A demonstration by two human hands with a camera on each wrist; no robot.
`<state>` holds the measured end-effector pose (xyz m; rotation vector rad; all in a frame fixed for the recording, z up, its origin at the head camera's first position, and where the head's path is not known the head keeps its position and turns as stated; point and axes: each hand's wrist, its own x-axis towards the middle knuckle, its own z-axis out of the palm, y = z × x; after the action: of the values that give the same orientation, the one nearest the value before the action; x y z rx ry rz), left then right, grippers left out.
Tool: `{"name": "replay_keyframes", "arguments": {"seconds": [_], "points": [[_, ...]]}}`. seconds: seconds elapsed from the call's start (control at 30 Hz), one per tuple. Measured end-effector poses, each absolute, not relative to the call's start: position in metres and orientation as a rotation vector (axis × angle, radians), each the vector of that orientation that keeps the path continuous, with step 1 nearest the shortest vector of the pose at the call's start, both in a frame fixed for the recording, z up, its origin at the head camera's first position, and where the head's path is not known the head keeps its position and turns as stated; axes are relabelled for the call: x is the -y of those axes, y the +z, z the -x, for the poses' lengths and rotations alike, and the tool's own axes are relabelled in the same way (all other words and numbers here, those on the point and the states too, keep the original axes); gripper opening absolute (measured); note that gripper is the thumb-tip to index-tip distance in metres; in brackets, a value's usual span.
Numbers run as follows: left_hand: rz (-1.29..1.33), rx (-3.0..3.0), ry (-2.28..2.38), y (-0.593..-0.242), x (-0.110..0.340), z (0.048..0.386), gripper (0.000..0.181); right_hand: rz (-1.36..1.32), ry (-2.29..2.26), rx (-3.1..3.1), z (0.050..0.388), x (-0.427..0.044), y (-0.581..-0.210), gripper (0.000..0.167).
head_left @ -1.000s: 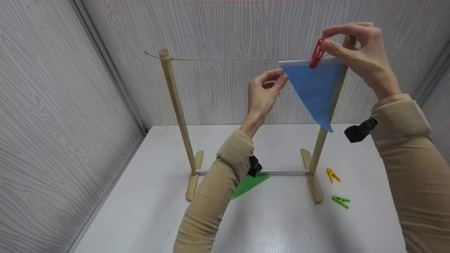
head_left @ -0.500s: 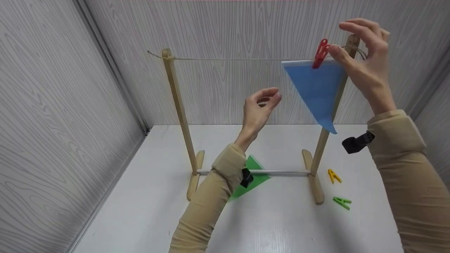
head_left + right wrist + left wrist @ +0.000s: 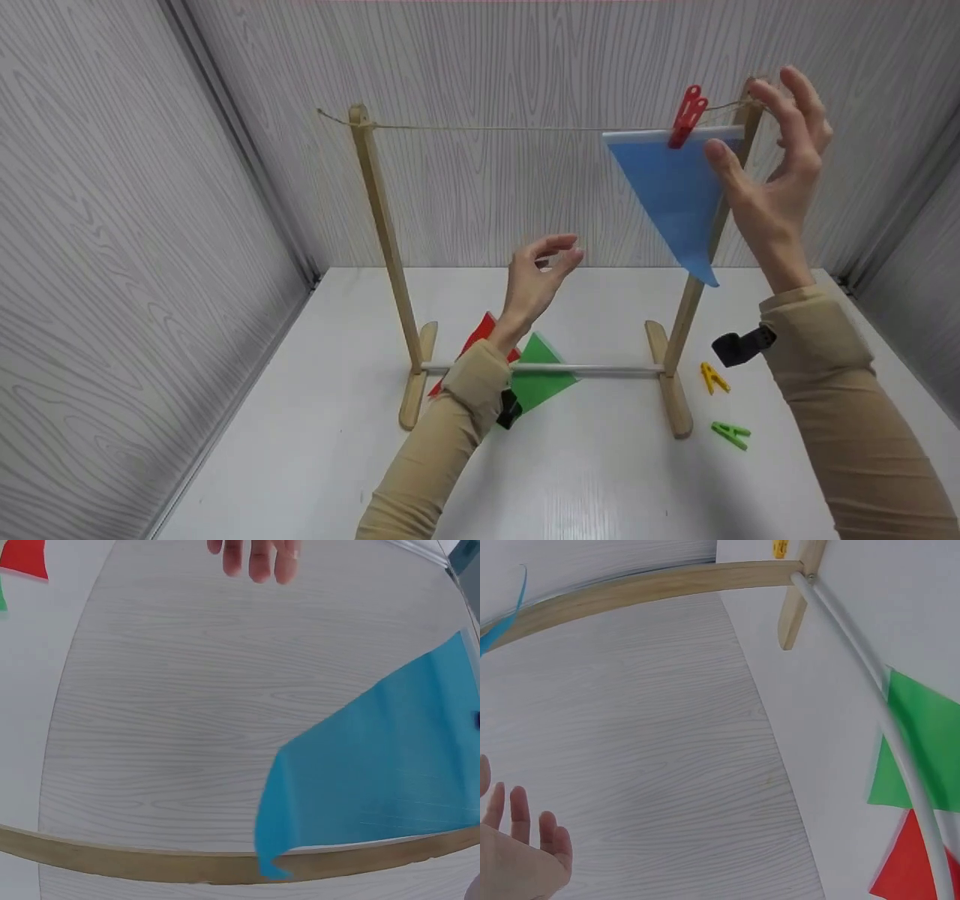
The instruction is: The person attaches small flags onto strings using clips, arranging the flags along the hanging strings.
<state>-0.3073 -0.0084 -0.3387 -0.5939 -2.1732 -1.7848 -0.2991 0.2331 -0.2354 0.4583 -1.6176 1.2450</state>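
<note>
A blue pennant [image 3: 667, 187] hangs at the right end of a string [image 3: 487, 128], held by a red clothespin [image 3: 687, 120] on its white top edge. My right hand [image 3: 784, 165] is just right of the pennant, fingers apart and gripping nothing; whether the thumb touches the cloth I cannot tell. My left hand [image 3: 536, 281] is empty, fingers loosely bent, above the red pennant [image 3: 478, 334] and green pennant [image 3: 544, 379] lying on the table. In the left wrist view my left hand [image 3: 525, 847] shows at the lower left. The right wrist view shows the blue pennant [image 3: 375, 757].
A wooden stand with a left post [image 3: 386, 232], a right post [image 3: 682, 319] and a white lower bar [image 3: 615, 368] carries the string. Right of its foot lie a yellow clothespin [image 3: 714, 377] and a green clothespin [image 3: 730, 434]. Grey wood-grain panels surround the white table [image 3: 585, 480].
My right hand has let go of the red clothespin and moved down and right. My left hand has left the blue pennant's corner, moving down and left, and the red pennant has come into view.
</note>
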Motion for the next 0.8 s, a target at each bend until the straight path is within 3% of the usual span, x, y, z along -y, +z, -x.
{"name": "replay_keyframes", "arguments": {"seconds": [0.23, 0.43, 0.63, 0.8], "points": [[0.571, 2.215, -1.774, -0.367, 0.019, 0.308, 0.032, -0.430, 1.276, 1.551, 0.295, -0.223, -0.258, 0.103], [0.550, 2.265, -1.766, -0.390, 0.024, 0.306, 0.033, -0.409, 1.332, 1.517, 0.289, -0.217, -0.284, 0.103], [0.528, 2.319, -1.790, -0.409, 0.031, 0.302, 0.036, -0.396, 1.372, 1.518, 0.287, -0.215, -0.314, 0.096], [0.512, 2.358, -1.769, -0.426, 0.037, 0.299, 0.036, -0.370, 1.386, 1.536, 0.287, -0.214, -0.340, 0.080]]}}
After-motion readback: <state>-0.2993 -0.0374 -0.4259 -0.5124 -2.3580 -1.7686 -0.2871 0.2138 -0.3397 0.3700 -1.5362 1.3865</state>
